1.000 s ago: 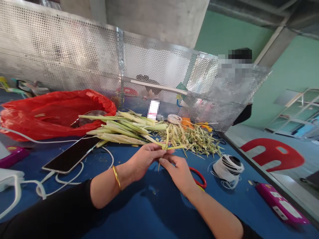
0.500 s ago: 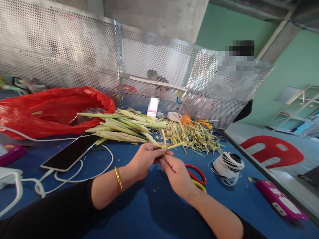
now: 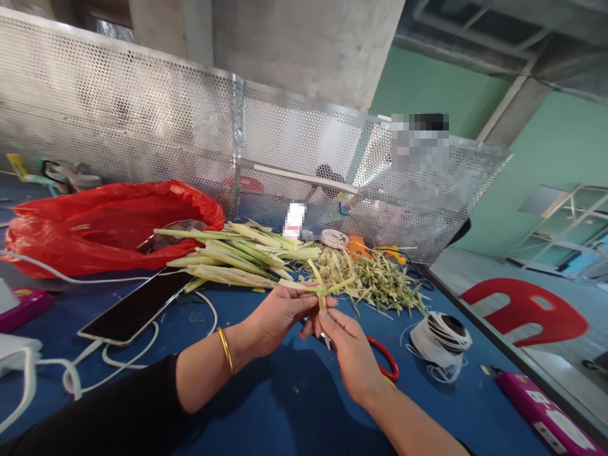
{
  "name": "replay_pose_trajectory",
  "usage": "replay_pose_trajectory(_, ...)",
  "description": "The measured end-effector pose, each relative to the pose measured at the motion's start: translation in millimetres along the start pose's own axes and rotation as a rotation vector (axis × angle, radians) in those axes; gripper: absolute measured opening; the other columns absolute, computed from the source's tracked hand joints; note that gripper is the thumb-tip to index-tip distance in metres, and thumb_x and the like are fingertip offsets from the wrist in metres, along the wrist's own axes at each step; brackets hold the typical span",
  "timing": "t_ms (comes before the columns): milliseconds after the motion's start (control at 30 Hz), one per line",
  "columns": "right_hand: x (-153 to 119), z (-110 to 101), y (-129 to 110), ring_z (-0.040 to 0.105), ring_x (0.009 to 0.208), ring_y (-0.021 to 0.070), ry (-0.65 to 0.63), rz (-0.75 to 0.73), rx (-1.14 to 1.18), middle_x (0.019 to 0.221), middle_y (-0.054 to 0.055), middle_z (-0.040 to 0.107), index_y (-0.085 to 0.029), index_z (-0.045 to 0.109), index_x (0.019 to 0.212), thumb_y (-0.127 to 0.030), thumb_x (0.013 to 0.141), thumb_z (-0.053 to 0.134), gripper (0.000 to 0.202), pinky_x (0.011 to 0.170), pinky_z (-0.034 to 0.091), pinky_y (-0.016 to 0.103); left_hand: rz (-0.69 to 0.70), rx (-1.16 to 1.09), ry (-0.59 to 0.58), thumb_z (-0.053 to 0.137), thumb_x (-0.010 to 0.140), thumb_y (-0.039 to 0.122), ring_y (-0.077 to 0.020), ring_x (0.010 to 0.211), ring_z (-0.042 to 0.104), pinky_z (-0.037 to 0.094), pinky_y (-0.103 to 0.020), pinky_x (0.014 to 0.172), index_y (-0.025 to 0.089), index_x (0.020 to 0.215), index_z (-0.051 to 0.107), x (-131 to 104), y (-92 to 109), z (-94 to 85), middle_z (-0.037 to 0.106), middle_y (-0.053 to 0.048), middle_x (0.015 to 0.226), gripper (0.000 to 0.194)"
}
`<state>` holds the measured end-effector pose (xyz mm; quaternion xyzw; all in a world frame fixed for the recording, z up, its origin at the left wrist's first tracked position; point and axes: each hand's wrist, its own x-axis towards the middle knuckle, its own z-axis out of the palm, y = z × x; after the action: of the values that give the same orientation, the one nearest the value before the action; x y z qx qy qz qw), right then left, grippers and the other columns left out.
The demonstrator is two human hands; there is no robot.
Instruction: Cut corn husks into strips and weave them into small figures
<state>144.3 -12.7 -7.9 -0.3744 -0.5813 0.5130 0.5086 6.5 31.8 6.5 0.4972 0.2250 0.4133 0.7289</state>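
Between my two hands is a small knotted piece of pale green leaf strips [image 3: 321,290], with several ends sticking out. My left hand [image 3: 280,316], below a gold bangle, pinches it from the left side. My right hand [image 3: 344,335] pinches the strip hanging under the knot. Behind my hands lies a bundle of long pale green leaves [image 3: 237,253]. To its right is a heap of small dried scraps [image 3: 380,275]. Scissors with a red handle [image 3: 387,360] lie partly hidden behind my right hand.
A red plastic bag [image 3: 95,221], a black phone [image 3: 133,307] and white cables are at the left. White thread spools [image 3: 441,339] and a purple box [image 3: 546,408] stand at the right. People are behind the perforated metal screen [image 3: 294,133].
The view has tilted up, so the table's things appear lower. My right hand has shifted slightly right and down, and more of the strip beneath the knot now shows.
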Motion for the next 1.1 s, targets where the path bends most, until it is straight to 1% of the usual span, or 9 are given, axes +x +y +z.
replay_pose_trajectory(100, 0, -2, -2, 0.053, 0.074, 0.0161, -0.009, -0.017, -0.045, 0.071, 0.003, 0.059, -0.018, 0.055, 0.066, -0.040, 0.091, 0.049, 0.033, 0.077, 0.039, 0.028, 0.025, -0.039, 0.014, 0.067, 0.076, 0.027, -0.0121, 0.047, 0.053, 0.037, -0.024, 0.044, 0.011, 0.095, 0.066, -1, -2, -0.1, 0.066, -0.005, 0.066, 0.025)
replay_pose_trajectory(267, 0, -2, -2, 0.054, 0.072, 0.0172, -0.003, 0.023, 0.119, 0.068, 0.003, 0.060, -0.018, 0.055, 0.064, -0.037, 0.089, 0.051, 0.032, 0.078, 0.041, 0.031, 0.048, -0.031, -0.059, 0.065, 0.077, 0.026, -0.0139, 0.050, 0.054, 0.037, -0.024, 0.043, 0.011, 0.090, 0.069, -3, 1, 1.9, 0.059, -0.003, 0.057, 0.020)
replay_pose_trajectory(367, -1, -1, -3, 0.055, 0.073, 0.0179, -0.015, 0.028, 0.124, 0.067, 0.004, 0.060, -0.018, 0.055, 0.064, -0.036, 0.089, 0.051, 0.031, 0.078, 0.042, 0.031, 0.047, 0.001, -0.043, 0.065, 0.078, 0.029, -0.0131, 0.049, 0.053, 0.038, -0.024, 0.043, 0.012, 0.092, 0.070, -5, 4, 3.5, 0.061, -0.004, 0.058, 0.023)
replay_pose_trajectory(467, -1, 0, -7, 0.056, 0.073, 0.0185, -0.023, 0.028, 0.150, 0.067, 0.004, 0.059, -0.019, 0.054, 0.063, -0.036, 0.089, 0.049, 0.031, 0.080, 0.044, 0.033, 0.032, -0.017, -0.042, 0.066, 0.076, 0.025, -0.0137, 0.049, 0.054, 0.038, -0.024, 0.042, 0.014, 0.098, 0.069, -8, 6, 5.0, 0.062, -0.004, 0.059, 0.025)
replay_pose_trajectory(700, -1, 3, -11, 0.058, 0.071, 0.0188, -0.035, 0.071, 0.127, 0.064, 0.004, 0.058, -0.020, 0.050, 0.061, -0.040, 0.088, 0.047, 0.034, 0.077, 0.047, 0.034, 0.028, 0.058, -0.001, 0.069, 0.075, 0.031, -0.0134, 0.043, 0.052, 0.036, -0.024, 0.039, 0.011, 0.086, 0.070, -8, 7, 8.8, 0.062, -0.004, 0.055, 0.022)
replay_pose_trajectory(833, -3, 1, -8, 0.057, 0.072, 0.0175, 0.064, -0.015, -0.133, 0.070, 0.004, 0.060, -0.018, 0.058, 0.071, -0.043, 0.090, 0.047, 0.034, 0.074, 0.046, 0.030, 0.063, 0.058, 0.178, 0.076, 0.068, 0.027, -0.0120, 0.053, 0.056, 0.043, -0.024, 0.052, 0.014, 0.074, 0.068, -6, 5, 11.1, 0.065, -0.003, 0.062, 0.017)
replay_pose_trajectory(933, -5, -2, -5, 0.057, 0.066, 0.0166, 0.198, -0.041, -0.423, 0.068, 0.002, 0.061, -0.018, 0.058, 0.078, -0.044, 0.086, 0.055, 0.027, 0.064, 0.044, 0.027, 0.040, 0.039, 0.294, 0.081, 0.060, 0.023, -0.0144, 0.063, 0.060, 0.046, -0.026, 0.063, 0.015, 0.078, 0.068, -6, 2, 11.8, 0.068, -0.002, 0.067, 0.023)
replay_pose_trajectory(1000, -6, -3, -5, 0.057, 0.061, 0.0161, 0.239, -0.074, -0.591, 0.064, 0.002, 0.063, -0.019, 0.058, 0.074, -0.043, 0.086, 0.055, 0.027, 0.060, 0.042, 0.026, 0.023, 0.029, 0.331, 0.082, 0.057, 0.023, -0.0154, 0.067, 0.062, 0.047, -0.027, 0.068, 0.015, 0.081, 0.069, -6, 1, 12.3, 0.069, -0.002, 0.069, 0.028)
replay_pose_trajectory(1100, -6, -5, -5, 0.055, 0.056, 0.0148, 0.234, -0.127, -0.713, 0.060, 0.002, 0.062, -0.019, 0.059, 0.070, -0.038, 0.090, 0.049, 0.029, 0.057, 0.039, 0.025, 0.036, 0.050, 0.343, 0.082, 0.058, 0.024, -0.0144, 0.068, 0.061, 0.047, -0.026, 0.069, 0.014, 0.075, 0.068, -7, -1, 13.7, 0.068, -0.001, 0.068, 0.024)
